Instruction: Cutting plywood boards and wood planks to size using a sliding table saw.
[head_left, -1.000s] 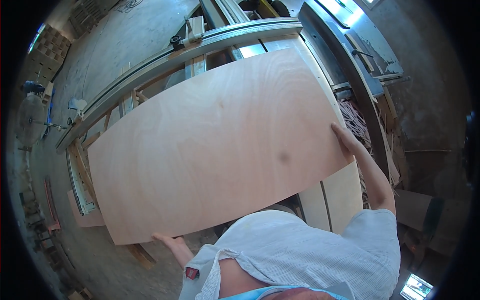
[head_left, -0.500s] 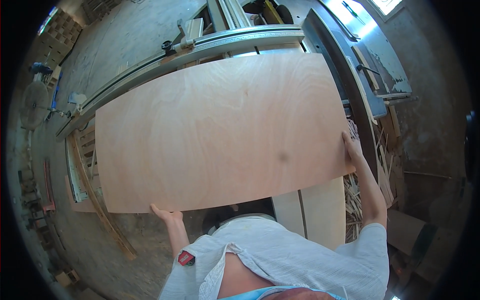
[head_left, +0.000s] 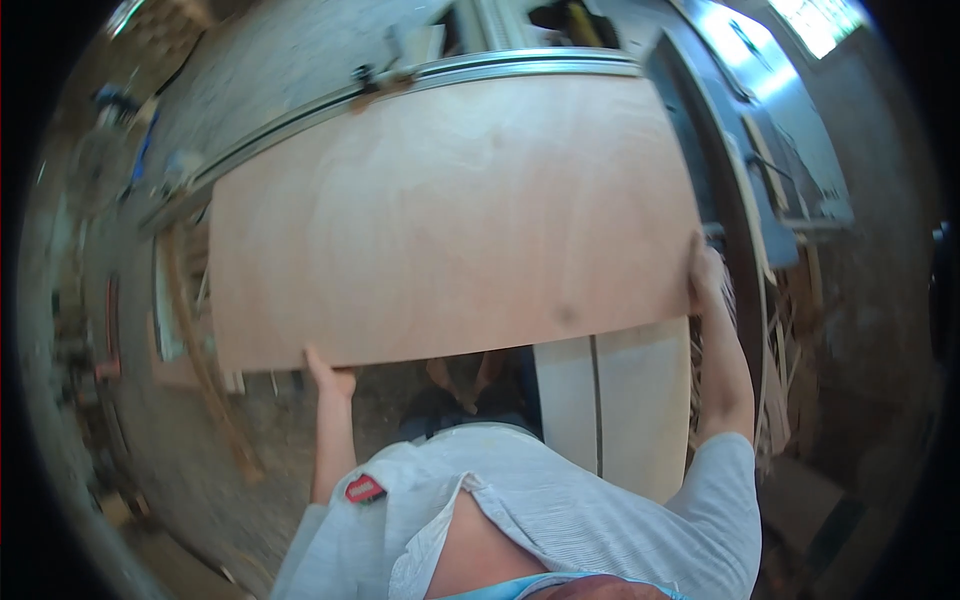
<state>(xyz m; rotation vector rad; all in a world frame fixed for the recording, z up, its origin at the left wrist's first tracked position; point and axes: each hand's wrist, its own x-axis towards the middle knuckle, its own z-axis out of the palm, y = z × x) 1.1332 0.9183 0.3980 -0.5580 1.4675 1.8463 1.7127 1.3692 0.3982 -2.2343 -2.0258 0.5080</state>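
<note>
A large plywood sheet (head_left: 450, 220) fills the middle of the view, pale pinkish-tan with faint grain and a small dark knot near its lower right corner. It is a flat rectangle, held level between both hands, its far edge at a metal rail (head_left: 400, 85). The left hand (head_left: 328, 372) grips the near edge from below, arm raised straight up, fingers hidden under the sheet. The right hand (head_left: 704, 275) clamps the right edge, fingers pressed together along it, forearm stretched forward. Below the right fingers lie two lighter boards (head_left: 620, 400) side by side. Thin wood strips (head_left: 775, 340) lie scattered just right of the right arm.
</note>
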